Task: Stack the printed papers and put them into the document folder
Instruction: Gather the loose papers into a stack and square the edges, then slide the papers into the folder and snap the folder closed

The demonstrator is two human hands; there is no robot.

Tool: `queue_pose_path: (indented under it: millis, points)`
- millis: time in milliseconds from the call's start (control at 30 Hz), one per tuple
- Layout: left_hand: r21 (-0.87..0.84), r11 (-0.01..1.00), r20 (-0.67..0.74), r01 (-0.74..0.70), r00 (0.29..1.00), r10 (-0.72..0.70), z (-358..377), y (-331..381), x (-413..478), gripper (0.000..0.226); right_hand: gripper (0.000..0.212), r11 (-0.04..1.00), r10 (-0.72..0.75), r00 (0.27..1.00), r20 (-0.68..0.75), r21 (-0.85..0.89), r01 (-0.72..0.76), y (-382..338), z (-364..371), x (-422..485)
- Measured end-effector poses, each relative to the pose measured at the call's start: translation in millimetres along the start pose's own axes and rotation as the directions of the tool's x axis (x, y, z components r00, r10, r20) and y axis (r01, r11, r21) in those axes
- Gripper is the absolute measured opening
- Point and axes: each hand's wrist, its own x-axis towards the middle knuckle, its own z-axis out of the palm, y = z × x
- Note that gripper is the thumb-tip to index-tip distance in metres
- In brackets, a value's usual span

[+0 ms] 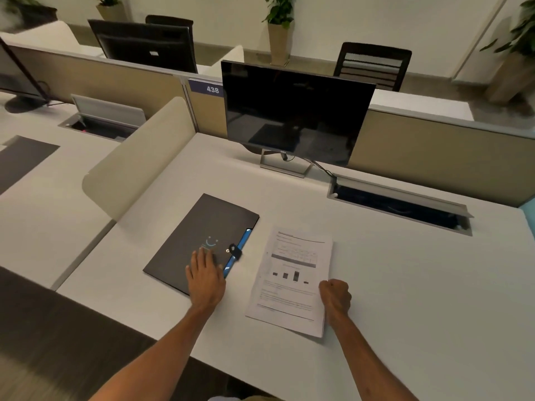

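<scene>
The white counter (405, 285) carries everything, with a dark monitor (295, 111) standing at its far edge and an open cable tray (399, 204) to the right of it. Nearer the person lies the document folder (185, 238), dark, flat and shut, a blue inner edge showing along its right side and its strap with a snap clasp (234, 251) lying across that edge. Just beside it to the right, not touching, sit the printed papers (292, 282), which look gathered into one pile with edges roughly, not perfectly, squared; the top sheet shows a table and a bar chart. The left hand (206, 277) rests flat on the folder's near right corner, fingers spread and gripping nothing. The right hand (335, 295) is curled into a loose fist at the pile's right edge, touching or just over it; whether it pinches a sheet cannot be told. By my reading the stacking is about done, while opening the folder and slipping the pile inside remain.
</scene>
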Motion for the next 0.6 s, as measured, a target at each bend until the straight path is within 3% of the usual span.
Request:
queue_pose_path:
  millis: [100,233,600]
  points:
    - [0.148,0.988,0.106,-0.048,0.994,0.033,0,-5,10,0.063,0.032,1.000,0.006,1.000,-0.011,-0.018,-0.006,1,2,1]
    - [0.192,0.978,0.209,-0.078,0.977,0.037,1,-5,17,0.070,0.034,0.999,0.013,0.999,-0.029,-0.029,-0.014,0,4,3]
    - [0.331,0.924,0.313,-0.190,0.946,0.082,-2,1,29,0.070,0.040,1.000,-0.007,1.000,-0.015,0.013,0.007,1,10,0]
